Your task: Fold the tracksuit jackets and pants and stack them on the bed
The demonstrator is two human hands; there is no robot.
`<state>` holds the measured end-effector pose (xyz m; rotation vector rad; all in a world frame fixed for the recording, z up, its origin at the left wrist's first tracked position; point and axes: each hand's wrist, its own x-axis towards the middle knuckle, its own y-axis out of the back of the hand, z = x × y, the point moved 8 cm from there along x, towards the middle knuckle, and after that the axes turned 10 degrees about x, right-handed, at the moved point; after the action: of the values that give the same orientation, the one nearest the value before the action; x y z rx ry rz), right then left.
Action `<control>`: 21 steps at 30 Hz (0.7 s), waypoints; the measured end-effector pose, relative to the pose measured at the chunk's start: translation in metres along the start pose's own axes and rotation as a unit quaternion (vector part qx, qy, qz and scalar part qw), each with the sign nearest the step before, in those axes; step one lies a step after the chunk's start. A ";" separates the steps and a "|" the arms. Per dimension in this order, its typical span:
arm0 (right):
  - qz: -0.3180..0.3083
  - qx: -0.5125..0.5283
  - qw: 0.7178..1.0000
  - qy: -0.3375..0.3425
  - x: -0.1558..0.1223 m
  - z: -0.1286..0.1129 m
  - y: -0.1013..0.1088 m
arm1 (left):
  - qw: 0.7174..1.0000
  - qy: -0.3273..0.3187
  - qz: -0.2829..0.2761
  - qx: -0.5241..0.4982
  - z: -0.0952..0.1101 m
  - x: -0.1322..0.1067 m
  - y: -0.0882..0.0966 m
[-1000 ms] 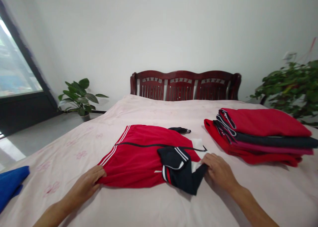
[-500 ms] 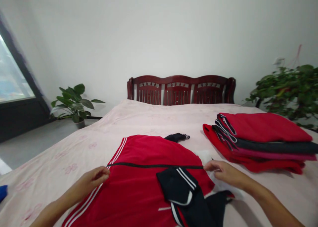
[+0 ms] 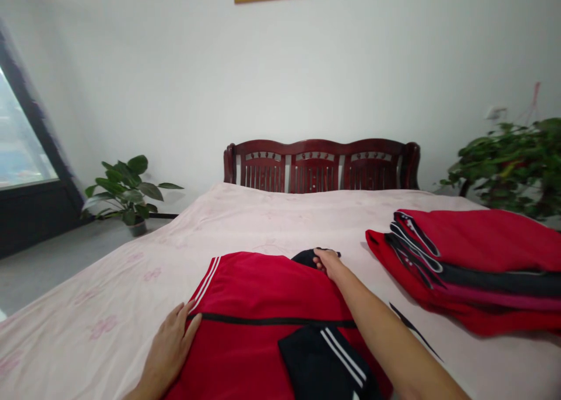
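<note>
A red track jacket (image 3: 263,289) with white stripes and a black zip line lies flat on the pink bedsheet (image 3: 272,219), running toward me past the lower frame edge. My left hand (image 3: 169,347) rests on its left edge with the fingers spread, holding nothing. My right arm reaches across the jacket, and my right hand (image 3: 328,264) pinches the black sleeve cuff (image 3: 304,258) at the far edge. A second black sleeve (image 3: 322,362) with white stripes lies folded over the near part of the jacket. Its lower end is out of view.
A stack of folded red and black garments (image 3: 477,260) sits on the bed at right, with a thin black strip (image 3: 414,330) beside it. A dark wooden headboard (image 3: 319,166) stands beyond the bed. Potted plants flank it, and a window is at far left.
My right hand has moved from the jacket's right side to the far black sleeve and taken hold of it. The jacket now lies nearer me, and the blue cloth has left view.
</note>
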<state>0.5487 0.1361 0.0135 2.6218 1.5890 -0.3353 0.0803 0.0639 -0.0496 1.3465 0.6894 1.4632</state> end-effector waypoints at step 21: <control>-0.105 0.149 0.927 0.327 0.054 -0.259 -0.047 | 0.970 0.166 -0.088 -0.156 -0.022 0.113 0.029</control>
<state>0.5711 0.2470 0.2572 2.9882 2.1645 0.3747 0.0636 0.1617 0.0152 0.7881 0.7333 1.5900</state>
